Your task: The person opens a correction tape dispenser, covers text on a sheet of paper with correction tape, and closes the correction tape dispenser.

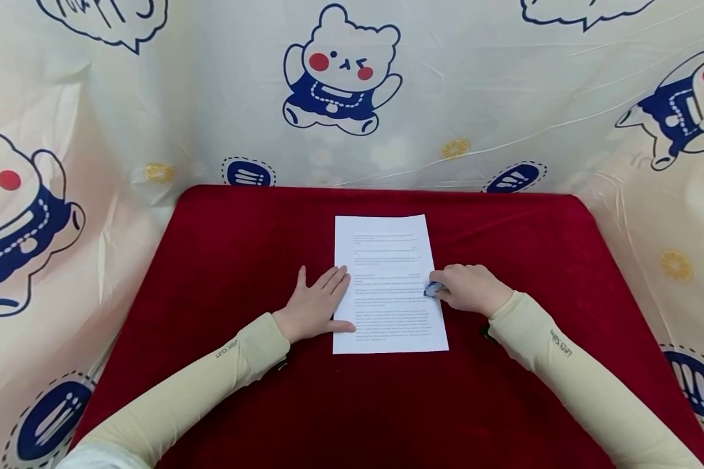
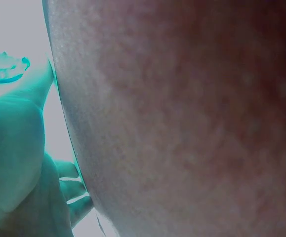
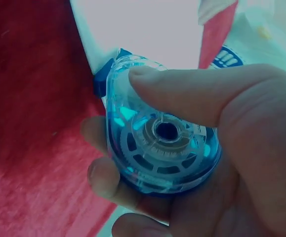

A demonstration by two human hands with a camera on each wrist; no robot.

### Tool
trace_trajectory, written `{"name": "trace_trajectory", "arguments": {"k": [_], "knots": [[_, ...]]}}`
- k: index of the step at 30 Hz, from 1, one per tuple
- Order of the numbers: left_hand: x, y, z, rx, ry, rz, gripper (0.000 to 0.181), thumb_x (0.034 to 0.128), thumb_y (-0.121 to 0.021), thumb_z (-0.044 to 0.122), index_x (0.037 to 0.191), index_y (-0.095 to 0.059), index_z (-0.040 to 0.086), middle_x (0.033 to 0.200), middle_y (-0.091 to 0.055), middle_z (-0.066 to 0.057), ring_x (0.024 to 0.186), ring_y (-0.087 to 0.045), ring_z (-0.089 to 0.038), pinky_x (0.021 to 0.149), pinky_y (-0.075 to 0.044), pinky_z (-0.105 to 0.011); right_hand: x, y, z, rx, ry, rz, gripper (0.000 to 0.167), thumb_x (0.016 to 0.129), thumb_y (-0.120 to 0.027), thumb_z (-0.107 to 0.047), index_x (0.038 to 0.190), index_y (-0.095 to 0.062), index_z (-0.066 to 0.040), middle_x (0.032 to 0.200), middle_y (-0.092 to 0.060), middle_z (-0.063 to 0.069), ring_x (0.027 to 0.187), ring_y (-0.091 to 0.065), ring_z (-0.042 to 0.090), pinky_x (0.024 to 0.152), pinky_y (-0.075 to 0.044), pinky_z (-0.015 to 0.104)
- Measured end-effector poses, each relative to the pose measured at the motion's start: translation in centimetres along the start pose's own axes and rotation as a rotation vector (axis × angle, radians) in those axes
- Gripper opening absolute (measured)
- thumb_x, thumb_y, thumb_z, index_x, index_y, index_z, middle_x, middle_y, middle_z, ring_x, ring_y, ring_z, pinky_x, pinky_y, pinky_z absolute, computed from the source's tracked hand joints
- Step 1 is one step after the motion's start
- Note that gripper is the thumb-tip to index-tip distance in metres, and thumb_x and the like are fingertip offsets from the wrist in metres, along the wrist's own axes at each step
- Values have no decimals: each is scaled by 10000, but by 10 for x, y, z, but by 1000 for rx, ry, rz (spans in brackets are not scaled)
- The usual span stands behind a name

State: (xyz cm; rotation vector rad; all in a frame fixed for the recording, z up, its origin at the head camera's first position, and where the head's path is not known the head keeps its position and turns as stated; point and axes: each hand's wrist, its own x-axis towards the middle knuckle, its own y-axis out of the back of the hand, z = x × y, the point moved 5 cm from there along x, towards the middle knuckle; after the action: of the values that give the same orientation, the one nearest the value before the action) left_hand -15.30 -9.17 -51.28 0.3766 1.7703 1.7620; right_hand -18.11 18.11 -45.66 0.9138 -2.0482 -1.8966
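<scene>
A printed white sheet (image 1: 381, 228) lies on the red cloth. The left hand (image 1: 313, 309) rests flat on its left edge, fingers straight and thumb spread. At the sheet's right edge the right hand (image 1: 472, 288) holds a blue, clear-cased tape dispenser (image 1: 433, 289). In the right wrist view, the right hand (image 3: 251, 133) pinches the dispenser (image 3: 157, 148) between thumb and fingers, its blue tip at the paper (image 3: 143, 29). The left wrist view is mostly blocked by a blurred close surface; part of the left hand (image 2: 19, 148) shows at its left.
Red cloth (image 1: 240, 241) covers the table on all sides of the sheet. Behind and beside the table hangs a pale curtain (image 1: 446, 78) printed with cartoon bears. Both forearms, in cream sleeves (image 1: 188, 384), reach in from the front corners.
</scene>
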Motion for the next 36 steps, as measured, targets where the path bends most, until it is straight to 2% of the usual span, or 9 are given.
{"name": "trace_trajectory", "arguments": {"k": [8,17,25,29,36], "knots": [[0,1,-1,-11,6,-21,1077,917,-567,771,1633,-288,15,1714,-236,-152,1579,-238,-325,1130,-141,-806,13,0,-17,80,23,-48,264,945,-778,-190,1188,-731,-97,953,-705,48,706,-556,152,617,-480,274],[0,0,-1,-12,12,-33,1079,919,-562,771,1636,-278,16,1718,-223,-148,1584,-222,-319,1132,-142,-804,32,-1,-50,70,106,-46,122,969,-748,-169,1074,-714,-117,856,-692,17,663,-550,132,616,-482,280],[0,0,0,-18,3,-8,1076,916,-579,760,1630,-291,9,1713,-236,-154,1580,-233,-326,1125,-158,-807,49,-4,-82,54,221,-3,96,969,-748,-157,1046,-705,-121,858,-737,30,651,-593,105,610,-531,305],[-1,1,1,-14,1,-3,1074,915,-579,760,1629,-296,10,1711,-241,-151,1579,-238,-324,1127,-160,-806,55,-6,-92,49,258,5,99,968,-746,-146,1054,-711,-110,867,-731,35,684,-623,116,640,-561,330],[-1,0,-1,-5,-5,0,1079,914,-570,768,1631,-291,11,1713,-233,-153,1580,-232,-325,1122,-164,-809,64,-5,-102,42,278,-4,117,973,-742,-147,1082,-719,-111,874,-728,36,705,-638,134,665,-576,356]]}}
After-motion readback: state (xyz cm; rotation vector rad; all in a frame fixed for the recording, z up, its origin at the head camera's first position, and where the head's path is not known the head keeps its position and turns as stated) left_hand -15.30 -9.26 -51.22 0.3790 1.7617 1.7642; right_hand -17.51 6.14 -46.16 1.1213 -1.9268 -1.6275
